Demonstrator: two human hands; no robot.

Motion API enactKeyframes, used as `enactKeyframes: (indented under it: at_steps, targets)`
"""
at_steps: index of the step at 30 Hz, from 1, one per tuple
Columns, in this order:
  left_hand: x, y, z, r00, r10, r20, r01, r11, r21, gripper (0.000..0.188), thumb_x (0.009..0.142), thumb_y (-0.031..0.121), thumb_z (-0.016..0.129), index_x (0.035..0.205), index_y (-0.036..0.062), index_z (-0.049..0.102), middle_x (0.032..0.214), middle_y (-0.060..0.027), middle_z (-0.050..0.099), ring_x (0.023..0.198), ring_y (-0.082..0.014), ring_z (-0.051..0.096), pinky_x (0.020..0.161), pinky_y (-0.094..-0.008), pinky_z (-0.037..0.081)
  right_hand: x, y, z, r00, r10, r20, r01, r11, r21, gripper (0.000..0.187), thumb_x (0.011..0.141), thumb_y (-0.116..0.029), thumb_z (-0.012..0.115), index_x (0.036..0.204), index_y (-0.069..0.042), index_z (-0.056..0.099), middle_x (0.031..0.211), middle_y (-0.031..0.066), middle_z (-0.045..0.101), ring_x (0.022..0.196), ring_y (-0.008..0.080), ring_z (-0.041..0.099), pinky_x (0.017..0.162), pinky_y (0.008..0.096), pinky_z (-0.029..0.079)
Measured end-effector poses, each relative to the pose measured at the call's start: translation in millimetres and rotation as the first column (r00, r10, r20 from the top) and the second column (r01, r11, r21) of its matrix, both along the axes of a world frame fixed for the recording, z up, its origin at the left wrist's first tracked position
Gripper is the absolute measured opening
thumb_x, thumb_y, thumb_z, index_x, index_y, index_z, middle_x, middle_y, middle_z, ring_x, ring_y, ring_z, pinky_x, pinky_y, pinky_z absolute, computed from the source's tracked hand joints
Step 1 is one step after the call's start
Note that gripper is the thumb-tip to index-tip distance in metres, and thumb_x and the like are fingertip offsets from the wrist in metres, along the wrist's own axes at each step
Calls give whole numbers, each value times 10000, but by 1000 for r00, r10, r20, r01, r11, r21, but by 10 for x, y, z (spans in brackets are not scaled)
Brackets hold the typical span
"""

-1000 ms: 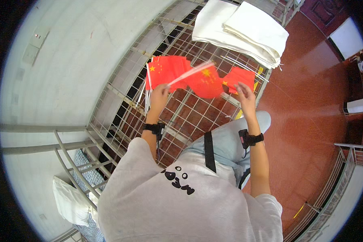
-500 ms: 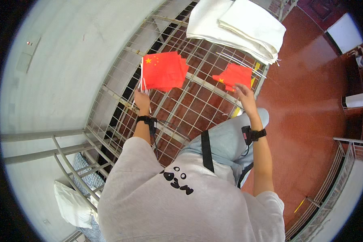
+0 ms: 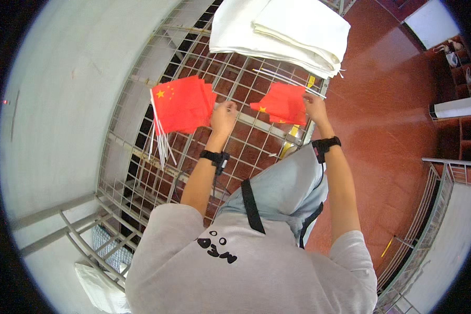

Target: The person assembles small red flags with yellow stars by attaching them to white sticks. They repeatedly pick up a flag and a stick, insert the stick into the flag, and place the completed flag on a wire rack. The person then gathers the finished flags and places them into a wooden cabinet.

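Note:
A bundle of red flags with yellow stars point(image 3: 180, 104) lies on the wire mesh rack point(image 3: 136, 157), its thin white sticks point(image 3: 161, 144) pointing down and left. My left hand point(image 3: 223, 118) grips the bundle's right edge with curled fingers. My right hand point(image 3: 315, 107) holds a smaller stack of red flag cloths point(image 3: 281, 102) near the rack's right edge. Loose white sticks point(image 3: 288, 81) lie just above that stack. Both wrists wear black bands.
Folded white cloths point(image 3: 282, 26) are piled at the rack's far end. A grey wall point(image 3: 63, 104) runs along the left and red floor point(image 3: 392, 131) along the right. Metal railings point(image 3: 429, 209) stand at the lower right, and a white bag point(image 3: 97, 282) sits at the lower left.
My left hand has carried the flag bundle left, away from the right hand's stack, and now grips its cloth edge rather than the sticks. My right hand stays with its red stack.

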State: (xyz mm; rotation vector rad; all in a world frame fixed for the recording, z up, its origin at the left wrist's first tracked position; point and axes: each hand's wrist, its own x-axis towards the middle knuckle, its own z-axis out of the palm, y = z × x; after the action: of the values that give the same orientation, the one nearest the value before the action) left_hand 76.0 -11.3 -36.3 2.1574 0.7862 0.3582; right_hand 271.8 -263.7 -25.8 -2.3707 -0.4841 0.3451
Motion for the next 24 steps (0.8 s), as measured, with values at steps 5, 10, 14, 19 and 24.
enactKeyframes:
  at_steps: [5, 10, 14, 19, 24]
  targets:
    - [495, -434, -273, 987, -94, -128, 113, 982, 148, 300, 762, 239, 638, 997, 56, 604, 1059, -151, 537, 1024, -322, 460, 857, -416, 395, 258, 172, -83, 985, -97, 141, 130, 961, -243, 259, 783, -174, 504, 996, -88, 622, 975, 174, 605, 910, 334, 584, 746, 434, 482]
    - [580, -466, -447, 975, -122, -186, 151, 977, 150, 233, 727, 248, 674, 892, 89, 629, 971, -105, 555, 963, -297, 477, 843, -419, 388, 547, 153, -247, 972, 23, 232, 99, 861, -499, 253, 745, -153, 556, 986, -128, 630, 974, 106, 607, 887, 306, 592, 720, 415, 507]
    - [501, -319, -462, 984, -162, -67, 163, 987, 1, 159, 751, 203, 658, 836, 70, 651, 873, -71, 613, 860, -268, 542, 774, -380, 423, 617, 151, -303, 978, 52, 202, 68, 837, -543, 225, 735, -143, 570, 944, -159, 652, 936, 90, 624, 892, 285, 592, 720, 401, 507]
    - [353, -141, -379, 976, -57, 211, 144, 893, -427, 165, 833, 119, 602, 953, 7, 620, 860, -54, 633, 800, -137, 583, 702, -257, 452, 597, 82, -383, 964, 35, 263, 90, 888, -451, 201, 762, -176, 524, 919, -133, 642, 910, 96, 637, 876, 299, 597, 710, 404, 489]
    - [286, -36, 36, 900, 148, 410, 164, 756, -633, 160, 823, 24, 582, 978, -15, 582, 903, -58, 617, 860, -115, 578, 764, -242, 451, 512, 7, -265, 938, -150, 311, 229, 944, -237, 201, 763, -174, 580, 950, -103, 579, 885, 144, 617, 827, 336, 593, 674, 422, 484]
